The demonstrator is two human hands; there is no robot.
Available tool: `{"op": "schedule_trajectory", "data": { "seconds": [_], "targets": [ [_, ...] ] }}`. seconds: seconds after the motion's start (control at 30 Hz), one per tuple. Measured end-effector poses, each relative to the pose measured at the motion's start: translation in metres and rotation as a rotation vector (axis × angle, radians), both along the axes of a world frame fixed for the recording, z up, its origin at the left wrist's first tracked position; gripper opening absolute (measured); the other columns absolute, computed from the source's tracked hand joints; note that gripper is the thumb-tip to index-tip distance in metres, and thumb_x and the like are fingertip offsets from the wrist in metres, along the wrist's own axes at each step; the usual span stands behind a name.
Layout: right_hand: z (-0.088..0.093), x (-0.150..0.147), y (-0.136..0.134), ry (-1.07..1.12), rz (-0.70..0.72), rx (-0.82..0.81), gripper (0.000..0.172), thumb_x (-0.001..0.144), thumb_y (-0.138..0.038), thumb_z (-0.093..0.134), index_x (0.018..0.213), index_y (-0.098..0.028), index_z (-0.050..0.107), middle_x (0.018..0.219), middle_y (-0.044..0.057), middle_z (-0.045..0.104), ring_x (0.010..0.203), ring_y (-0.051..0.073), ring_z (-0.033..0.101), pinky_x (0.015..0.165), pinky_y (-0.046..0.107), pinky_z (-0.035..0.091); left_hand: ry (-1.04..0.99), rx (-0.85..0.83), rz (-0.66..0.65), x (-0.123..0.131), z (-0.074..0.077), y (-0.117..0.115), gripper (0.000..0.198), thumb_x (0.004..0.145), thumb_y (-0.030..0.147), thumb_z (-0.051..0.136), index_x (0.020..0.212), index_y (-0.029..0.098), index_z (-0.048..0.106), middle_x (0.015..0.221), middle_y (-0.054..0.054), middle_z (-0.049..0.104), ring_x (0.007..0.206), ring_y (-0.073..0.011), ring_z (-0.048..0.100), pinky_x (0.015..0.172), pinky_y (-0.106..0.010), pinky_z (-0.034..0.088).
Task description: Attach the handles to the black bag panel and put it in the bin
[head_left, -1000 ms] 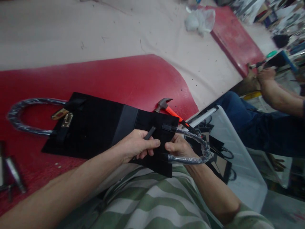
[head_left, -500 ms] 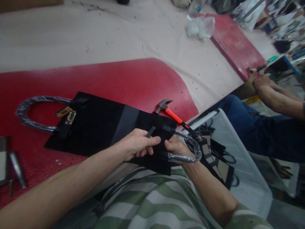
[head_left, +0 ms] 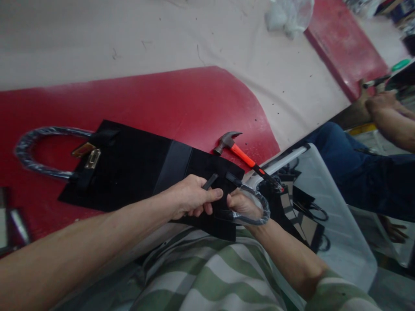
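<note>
A flat black bag panel (head_left: 136, 168) lies on the red mat (head_left: 136, 103), with a plastic-wrapped handle (head_left: 29, 147) and brass clasps at its far left end. My left hand (head_left: 191, 199) is closed on the near right part of the panel, a small black strap (head_left: 210, 181) sticking up between its fingers. Right beside it, my right hand (head_left: 240, 204) pinches the panel's edge where a second wrapped handle (head_left: 259, 207) loops round it.
An orange-handled hammer (head_left: 241, 153) lies on the mat's right edge. A clear bin (head_left: 327, 190) with dark bag parts stands at the right. Another person's jeans-clad leg (head_left: 353, 168) and hands (head_left: 382, 103) are further right. Metal tools (head_left: 16, 224) rest at the left. A plastic bag (head_left: 288, 15) lies far back.
The view has shifted slightly. The wrapped handle by my right hand has drawn in closer to the panel. Both hands keep their hold in the same place.
</note>
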State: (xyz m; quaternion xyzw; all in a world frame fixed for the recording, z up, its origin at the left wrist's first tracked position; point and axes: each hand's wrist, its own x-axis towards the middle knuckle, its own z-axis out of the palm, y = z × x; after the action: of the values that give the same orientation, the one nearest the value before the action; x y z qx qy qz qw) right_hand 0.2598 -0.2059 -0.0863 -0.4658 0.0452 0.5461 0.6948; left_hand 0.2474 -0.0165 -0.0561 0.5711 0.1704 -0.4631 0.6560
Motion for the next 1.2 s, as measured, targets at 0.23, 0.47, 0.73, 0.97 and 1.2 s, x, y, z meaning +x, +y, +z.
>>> {"op": "schedule_trajectory", "data": {
  "seconds": [0.23,0.47,0.73,0.97,1.2],
  "targets": [
    [-0.006,-0.001,0.002,-0.024,-0.053,0.028,0.05,0.065,-0.052,0.085,0.087,-0.01,0.07,0.076,0.008,0.068,0.079,0.021,0.066,0.068,0.028,0.053,-0.021,-0.006,-0.032,0.001,-0.002,0.001,0.027,0.091,0.037,0.058,0.076,0.015,0.061,0.055,0.0,0.062,0.034,-0.0069,0.04,0.03,-0.017,0.022],
    [0.004,-0.001,0.001,-0.079,-0.054,0.063,0.045,0.075,-0.047,0.08,0.098,-0.01,0.069,0.085,0.01,0.069,0.091,0.023,0.066,0.078,0.032,0.054,-0.052,0.036,-0.013,-0.002,-0.002,-0.001,0.03,0.09,0.04,0.06,0.073,0.015,0.059,0.054,0.0,0.061,0.034,-0.0066,0.041,0.031,-0.017,0.024],
    [0.012,0.0,-0.003,-0.152,-0.028,0.12,0.042,0.078,-0.044,0.078,0.103,-0.011,0.069,0.091,0.01,0.07,0.099,0.024,0.065,0.088,0.036,0.053,-0.067,0.015,0.019,-0.005,0.001,0.002,0.029,0.086,0.034,0.064,0.067,0.014,0.058,0.051,0.001,0.058,0.034,-0.0049,0.039,0.03,-0.015,0.024],
    [0.019,0.005,0.0,-0.153,0.0,0.171,0.039,0.075,-0.034,0.081,0.105,-0.011,0.068,0.09,0.009,0.069,0.099,0.023,0.064,0.088,0.035,0.052,-0.096,-0.022,0.052,-0.01,0.0,0.004,0.022,0.081,0.029,0.07,0.071,0.015,0.056,0.058,0.001,0.063,0.037,-0.0051,0.042,0.032,-0.014,0.026],
    [0.007,0.001,-0.004,-0.132,-0.003,0.103,0.041,0.075,-0.042,0.081,0.1,-0.012,0.068,0.087,0.008,0.068,0.096,0.023,0.064,0.085,0.034,0.052,-0.116,0.073,0.029,-0.009,0.001,-0.002,0.023,0.085,0.027,0.066,0.068,0.015,0.057,0.052,0.002,0.059,0.035,-0.0054,0.039,0.031,-0.016,0.025]
  ]
}}
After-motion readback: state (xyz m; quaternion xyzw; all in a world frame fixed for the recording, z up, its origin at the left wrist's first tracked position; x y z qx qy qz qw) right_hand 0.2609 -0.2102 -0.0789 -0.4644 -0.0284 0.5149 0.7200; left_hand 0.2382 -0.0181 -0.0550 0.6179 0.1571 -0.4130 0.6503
